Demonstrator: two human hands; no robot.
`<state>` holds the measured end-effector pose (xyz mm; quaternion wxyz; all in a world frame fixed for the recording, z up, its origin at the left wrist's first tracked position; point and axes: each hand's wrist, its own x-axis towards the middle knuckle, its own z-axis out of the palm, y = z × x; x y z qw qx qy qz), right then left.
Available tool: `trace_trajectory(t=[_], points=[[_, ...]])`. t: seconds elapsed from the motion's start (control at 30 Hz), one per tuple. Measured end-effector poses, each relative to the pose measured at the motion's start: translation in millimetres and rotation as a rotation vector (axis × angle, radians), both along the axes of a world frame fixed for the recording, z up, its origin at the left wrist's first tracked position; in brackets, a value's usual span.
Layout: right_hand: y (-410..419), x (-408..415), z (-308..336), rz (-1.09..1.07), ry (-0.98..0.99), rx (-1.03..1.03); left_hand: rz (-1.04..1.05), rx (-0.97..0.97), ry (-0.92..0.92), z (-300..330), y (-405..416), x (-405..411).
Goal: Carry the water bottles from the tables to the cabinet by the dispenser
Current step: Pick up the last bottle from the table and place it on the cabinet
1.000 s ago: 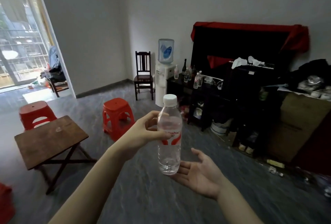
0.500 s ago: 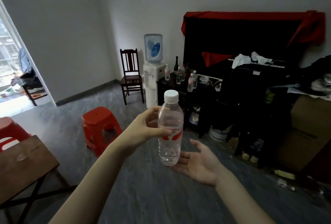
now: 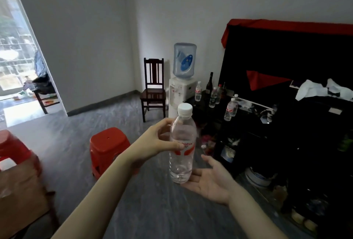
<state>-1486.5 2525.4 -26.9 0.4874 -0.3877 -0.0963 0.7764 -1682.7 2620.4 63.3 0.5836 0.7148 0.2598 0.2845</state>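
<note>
My left hand (image 3: 154,141) grips a clear water bottle (image 3: 182,154) with a white cap and a red label, held upright in front of me. My right hand (image 3: 212,179) lies open, palm up, just under and behind the bottle's base. Ahead stands the white water dispenser (image 3: 181,93) with its blue jug. To its right is the low black cabinet (image 3: 250,118); several water bottles (image 3: 231,108) and a dark wine bottle (image 3: 209,84) stand on top of it.
A dark wooden chair (image 3: 153,91) stands left of the dispenser. A red stool (image 3: 108,147) is on the floor to my left, another red stool (image 3: 13,147) and a brown table (image 3: 21,198) at the far left. Clutter lines the floor along the right.
The view has moved forward and swung a little; the dispenser and cabinet are closer, and the table has slid further to the left. Both hands keep their hold and pose.
</note>
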Motion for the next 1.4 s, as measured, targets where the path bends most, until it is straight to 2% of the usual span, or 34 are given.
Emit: trace_trajectory(t=[0.17,0.47,0.77,1.07,1.4], points=[[122.9,8.9,20.5,-0.036,-0.027,0.022,0.027,0.042,-0.014,20.9,118.9,18.1],[266.3,58.7,8.9,-0.075,-0.041,0.000,-0.031,0.004,0.017,8.6,277.2,68.2],[434.7,156.4,-20.8,-0.112,-0.008,-0.010,-0.064,0.022,0.080,-10.4,454.7,173.0],[603.9,260.4,-18.6,-0.126,0.008,-0.032,-0.082,0.047,0.122,-2.6,623.2,277.1],[737.6,331.5,-63.7,-0.186,-0.001,-0.133,-0.136,-0.006,0.174,-54.1,776.8,360.3]])
